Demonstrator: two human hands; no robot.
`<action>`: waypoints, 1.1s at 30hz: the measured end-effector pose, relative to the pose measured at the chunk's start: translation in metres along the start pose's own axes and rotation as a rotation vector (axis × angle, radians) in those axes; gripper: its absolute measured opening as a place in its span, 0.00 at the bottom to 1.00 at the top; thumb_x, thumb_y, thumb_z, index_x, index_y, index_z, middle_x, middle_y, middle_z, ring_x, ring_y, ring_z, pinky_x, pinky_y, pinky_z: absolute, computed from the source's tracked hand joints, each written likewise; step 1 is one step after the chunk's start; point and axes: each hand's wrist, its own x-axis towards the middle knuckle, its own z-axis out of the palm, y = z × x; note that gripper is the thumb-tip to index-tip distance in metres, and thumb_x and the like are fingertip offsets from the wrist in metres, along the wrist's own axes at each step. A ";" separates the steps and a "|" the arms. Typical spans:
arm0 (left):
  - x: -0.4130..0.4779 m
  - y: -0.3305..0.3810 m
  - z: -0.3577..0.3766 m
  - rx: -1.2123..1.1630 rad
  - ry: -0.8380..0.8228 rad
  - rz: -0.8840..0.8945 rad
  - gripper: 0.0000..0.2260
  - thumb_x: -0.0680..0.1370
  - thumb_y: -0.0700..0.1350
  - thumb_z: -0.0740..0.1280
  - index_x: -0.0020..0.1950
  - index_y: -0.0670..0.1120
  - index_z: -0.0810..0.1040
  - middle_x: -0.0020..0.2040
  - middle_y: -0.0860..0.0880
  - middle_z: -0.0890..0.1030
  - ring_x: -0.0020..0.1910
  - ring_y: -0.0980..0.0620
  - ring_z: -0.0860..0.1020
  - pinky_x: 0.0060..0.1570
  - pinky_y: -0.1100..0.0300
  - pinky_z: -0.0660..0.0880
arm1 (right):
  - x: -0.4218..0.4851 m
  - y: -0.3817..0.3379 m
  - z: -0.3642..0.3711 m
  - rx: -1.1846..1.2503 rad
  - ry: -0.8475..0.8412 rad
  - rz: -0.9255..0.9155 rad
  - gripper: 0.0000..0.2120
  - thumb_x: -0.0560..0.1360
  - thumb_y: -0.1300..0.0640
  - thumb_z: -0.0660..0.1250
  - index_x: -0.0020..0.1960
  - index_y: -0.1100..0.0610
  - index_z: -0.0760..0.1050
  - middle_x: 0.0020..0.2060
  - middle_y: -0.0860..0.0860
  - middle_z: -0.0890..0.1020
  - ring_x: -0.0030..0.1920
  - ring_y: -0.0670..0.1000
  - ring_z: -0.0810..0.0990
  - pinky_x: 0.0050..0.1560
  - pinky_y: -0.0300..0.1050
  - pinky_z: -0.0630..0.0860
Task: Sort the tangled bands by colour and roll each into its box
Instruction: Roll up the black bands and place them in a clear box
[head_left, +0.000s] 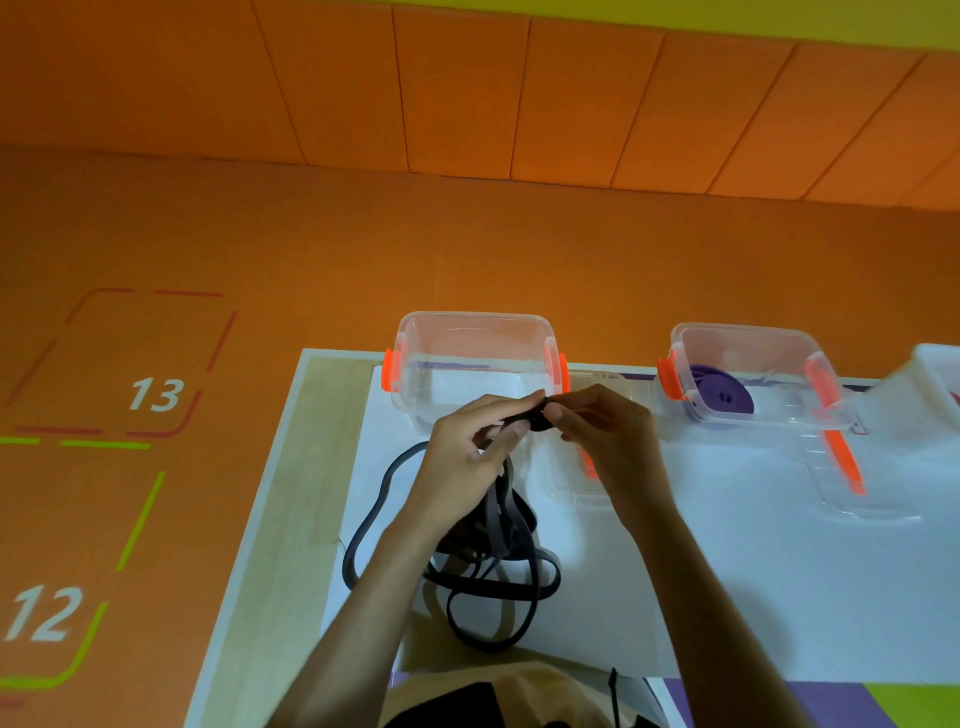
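A long black band (488, 582) lies in loose loops on the white table sheet, one strand rising to my hands. My left hand (478, 441) and my right hand (597, 431) meet above the sheet and pinch a small rolled start of the black band between fingertips. Just behind them stands a clear box (475, 364) with orange clips, nothing visible inside. To the right, a second clear box (753, 379) holds a rolled purple band (722, 397).
A clear lid (841, 473) with an orange clip lies flat in front of the purple box; another lid (576, 483) lies under my right wrist. A third box's corner (935, 384) shows at the right edge. The table's left edge (249, 545) borders an orange floor with numbered markings.
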 end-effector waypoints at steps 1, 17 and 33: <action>-0.001 0.001 0.001 -0.008 0.009 -0.005 0.15 0.84 0.44 0.70 0.66 0.61 0.82 0.59 0.58 0.86 0.61 0.55 0.83 0.60 0.63 0.78 | 0.001 -0.002 -0.001 -0.012 0.000 -0.017 0.11 0.72 0.50 0.76 0.49 0.57 0.85 0.46 0.50 0.89 0.48 0.50 0.88 0.44 0.38 0.82; -0.001 0.010 0.019 -0.136 0.285 -0.004 0.08 0.78 0.44 0.76 0.53 0.57 0.86 0.54 0.55 0.87 0.59 0.54 0.84 0.60 0.58 0.80 | 0.003 -0.003 -0.010 -0.164 -0.096 -0.112 0.09 0.72 0.59 0.80 0.48 0.58 0.81 0.47 0.50 0.88 0.49 0.54 0.89 0.52 0.53 0.86; -0.003 0.012 0.012 -0.060 0.246 0.028 0.06 0.80 0.49 0.74 0.53 0.58 0.80 0.51 0.56 0.86 0.56 0.52 0.85 0.56 0.52 0.82 | 0.000 -0.019 -0.003 0.071 -0.082 0.026 0.18 0.71 0.54 0.78 0.57 0.62 0.84 0.50 0.55 0.88 0.51 0.58 0.89 0.52 0.53 0.86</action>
